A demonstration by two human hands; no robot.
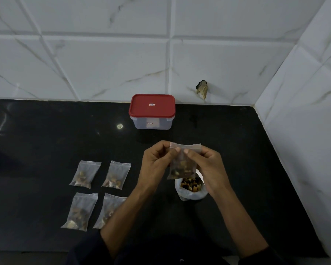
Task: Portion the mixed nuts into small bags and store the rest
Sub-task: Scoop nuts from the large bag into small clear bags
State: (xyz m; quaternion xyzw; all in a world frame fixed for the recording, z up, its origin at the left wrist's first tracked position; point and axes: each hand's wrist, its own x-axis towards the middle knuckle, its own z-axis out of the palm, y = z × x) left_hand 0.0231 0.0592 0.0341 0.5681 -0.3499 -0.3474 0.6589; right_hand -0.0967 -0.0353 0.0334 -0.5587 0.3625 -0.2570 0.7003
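Black counter (46, 131); small bag (182, 165) between hands (183, 161).

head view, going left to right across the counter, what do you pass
Two left filled bags → two filled bags beside them → left hand → held bag of nuts → right hand. The open nut bag sits under the hands; the red-lidded container is farther back.

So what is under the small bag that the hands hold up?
Under the held small bag sits an open white bag of mixed nuts on the counter. The small bag and right hand cover its far part.
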